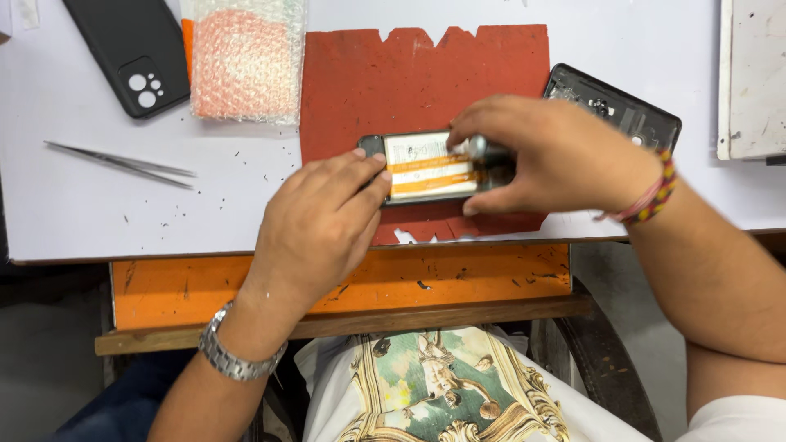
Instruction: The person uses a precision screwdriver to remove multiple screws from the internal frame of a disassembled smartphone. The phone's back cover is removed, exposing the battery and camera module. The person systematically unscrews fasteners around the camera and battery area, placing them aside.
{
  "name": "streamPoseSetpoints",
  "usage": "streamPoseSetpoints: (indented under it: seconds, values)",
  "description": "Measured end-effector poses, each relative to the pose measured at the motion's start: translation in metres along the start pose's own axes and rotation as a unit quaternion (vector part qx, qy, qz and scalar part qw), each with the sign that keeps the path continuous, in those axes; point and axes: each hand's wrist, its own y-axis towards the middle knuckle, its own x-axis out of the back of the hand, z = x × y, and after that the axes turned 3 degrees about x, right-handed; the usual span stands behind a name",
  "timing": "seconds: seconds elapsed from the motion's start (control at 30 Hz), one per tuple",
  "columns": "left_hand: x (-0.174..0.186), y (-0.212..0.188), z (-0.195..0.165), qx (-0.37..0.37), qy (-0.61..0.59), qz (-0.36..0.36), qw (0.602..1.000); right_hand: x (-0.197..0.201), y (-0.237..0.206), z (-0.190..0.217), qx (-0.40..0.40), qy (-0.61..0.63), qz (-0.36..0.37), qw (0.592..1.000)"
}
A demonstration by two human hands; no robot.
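Note:
An opened phone [426, 168] lies on a red mat [393, 82], its white and orange battery facing up. My left hand [319, 225] holds the phone's left end, fingertips on its edge. My right hand [557, 155] covers the phone's right end and pinches a small silvery tool [477, 148] against the board area there. The tool's tip is hidden under my fingers.
A black phone back cover [630, 110] lies right of the mat. Metal tweezers [123, 164] rest at the left on the white tabletop [82, 205]. A black phone case [131, 49] and bubble wrap [246, 57] sit at the back. A white board [753, 74] stands at the far right.

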Motion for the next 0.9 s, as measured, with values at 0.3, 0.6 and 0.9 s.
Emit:
streamPoseSetpoints:
  seconds: [0.3,0.6,0.9]
  values:
    - [0.006,0.000,-0.004,0.027,0.023,0.067,0.997,-0.020,-0.021,0.012,-0.054,-0.054,-0.051,0.996]
    - [0.001,-0.002,-0.005,0.044,0.026,0.097,0.994,-0.005,-0.070,-0.011,-0.110,-0.069,-0.179,0.975]
    - [-0.027,-0.019,-0.001,0.064,0.022,0.070,0.995,0.008,-0.083,-0.043,-0.147,-0.134,-0.210,0.957]
